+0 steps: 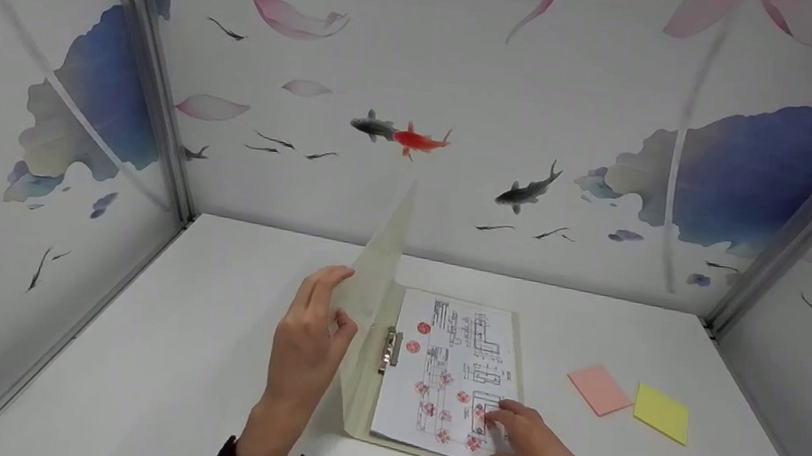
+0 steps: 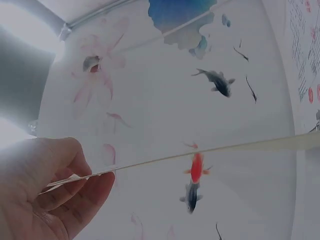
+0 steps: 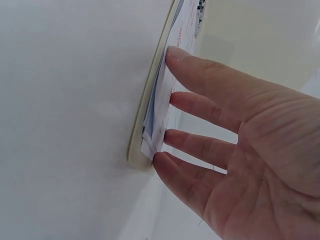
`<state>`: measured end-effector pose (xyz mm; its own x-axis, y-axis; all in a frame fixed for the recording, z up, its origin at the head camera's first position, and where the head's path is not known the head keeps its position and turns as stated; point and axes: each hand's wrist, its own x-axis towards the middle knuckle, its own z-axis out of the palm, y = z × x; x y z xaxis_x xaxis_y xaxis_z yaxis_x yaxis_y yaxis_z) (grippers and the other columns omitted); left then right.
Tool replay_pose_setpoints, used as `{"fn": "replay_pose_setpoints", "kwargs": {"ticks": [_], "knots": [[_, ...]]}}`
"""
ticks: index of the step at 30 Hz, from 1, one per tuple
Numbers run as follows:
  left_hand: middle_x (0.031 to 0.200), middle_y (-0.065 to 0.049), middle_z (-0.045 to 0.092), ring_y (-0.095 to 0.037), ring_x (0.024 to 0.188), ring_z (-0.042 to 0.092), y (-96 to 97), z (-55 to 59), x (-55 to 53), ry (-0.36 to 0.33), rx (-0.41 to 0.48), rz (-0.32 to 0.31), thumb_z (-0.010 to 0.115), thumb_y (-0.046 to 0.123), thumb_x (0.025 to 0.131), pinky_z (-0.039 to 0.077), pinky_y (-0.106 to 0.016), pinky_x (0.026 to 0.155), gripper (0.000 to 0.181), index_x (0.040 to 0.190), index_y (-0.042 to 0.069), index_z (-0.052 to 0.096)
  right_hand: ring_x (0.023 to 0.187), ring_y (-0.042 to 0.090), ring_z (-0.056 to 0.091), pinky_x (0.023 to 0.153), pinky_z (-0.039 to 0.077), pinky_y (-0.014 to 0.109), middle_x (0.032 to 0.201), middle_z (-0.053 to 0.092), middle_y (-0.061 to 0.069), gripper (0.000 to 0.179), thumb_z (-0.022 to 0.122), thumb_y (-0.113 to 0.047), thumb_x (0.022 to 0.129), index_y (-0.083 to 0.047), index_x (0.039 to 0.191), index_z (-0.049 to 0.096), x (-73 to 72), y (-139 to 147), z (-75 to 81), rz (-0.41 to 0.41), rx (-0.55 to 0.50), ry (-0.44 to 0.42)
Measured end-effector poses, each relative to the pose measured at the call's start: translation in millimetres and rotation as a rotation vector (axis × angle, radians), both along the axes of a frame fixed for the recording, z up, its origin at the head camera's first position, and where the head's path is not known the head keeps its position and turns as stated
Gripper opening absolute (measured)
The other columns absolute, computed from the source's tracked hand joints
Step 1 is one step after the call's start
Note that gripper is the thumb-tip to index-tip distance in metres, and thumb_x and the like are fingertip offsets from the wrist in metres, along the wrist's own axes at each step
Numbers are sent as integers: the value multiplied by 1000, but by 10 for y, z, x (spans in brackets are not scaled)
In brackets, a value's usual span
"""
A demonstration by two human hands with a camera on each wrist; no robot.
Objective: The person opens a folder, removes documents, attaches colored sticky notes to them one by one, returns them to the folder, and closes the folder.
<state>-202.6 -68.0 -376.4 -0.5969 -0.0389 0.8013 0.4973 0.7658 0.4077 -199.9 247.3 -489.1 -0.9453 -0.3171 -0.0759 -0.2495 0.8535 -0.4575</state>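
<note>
A pale cream clip folder (image 1: 362,397) lies on the table with its front cover (image 1: 382,256) raised upright. My left hand (image 1: 307,342) pinches the cover's free edge between thumb and fingers, which the left wrist view shows from close by. Inside the folder is a stack of white paper sheets (image 1: 455,373) with line drawings and red stamp marks, beside a metal clip (image 1: 388,350) at the spine. At the lower right of the stack, my right hand (image 1: 541,454) touches the sheets. In the right wrist view its fingertips (image 3: 172,136) rest along the slightly fanned paper edges.
To the right of the folder lie a pink sticky-note pad (image 1: 599,390) and a yellow sticky-note pad (image 1: 661,413), side by side. White panels (image 1: 289,193) printed with fish and petals enclose the white table (image 1: 159,353) at the back and sides.
</note>
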Motion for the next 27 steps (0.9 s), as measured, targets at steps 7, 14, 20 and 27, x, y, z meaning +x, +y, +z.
{"fn": "replay_pose_setpoints", "kwargs": {"ticks": [7, 14, 20, 27], "knots": [[125, -7, 57, -25, 111, 52, -224, 16, -49, 3, -63, 152, 64, -15, 70, 51, -33, 78, 53, 117, 9, 61, 124, 44, 43, 102, 37, 56, 134, 49, 22, 53, 81, -12, 69, -4, 118, 62, -9, -9, -16, -7, 19, 15], [128, -8, 58, -30, 117, 47, -397, -32, -89, -45, -187, 280, 72, -13, 68, 36, -47, 97, 50, 112, 10, 67, 124, 44, 44, 102, 37, 57, 134, 49, 22, 52, 81, -12, 69, -5, 117, 63, -19, -13, -31, -13, 27, 15], [124, -12, 60, -34, 111, 50, -433, -158, -159, -119, -230, 262, 71, -12, 74, 39, -47, 96, 37, 107, 6, 69, 127, 42, 42, 104, 35, 56, 136, 48, 19, 53, 81, -14, 70, -7, 119, 62, -9, -37, -16, -53, 39, -13], [118, -14, 63, -34, 106, 54, -423, -305, -219, -227, -236, 242, 70, -8, 75, 45, -44, 87, 34, 106, 7, 69, 128, 44, 40, 104, 34, 57, 137, 47, 21, 54, 80, -12, 70, -5, 120, 62, 5, -31, -16, -39, 17, -3]]}}
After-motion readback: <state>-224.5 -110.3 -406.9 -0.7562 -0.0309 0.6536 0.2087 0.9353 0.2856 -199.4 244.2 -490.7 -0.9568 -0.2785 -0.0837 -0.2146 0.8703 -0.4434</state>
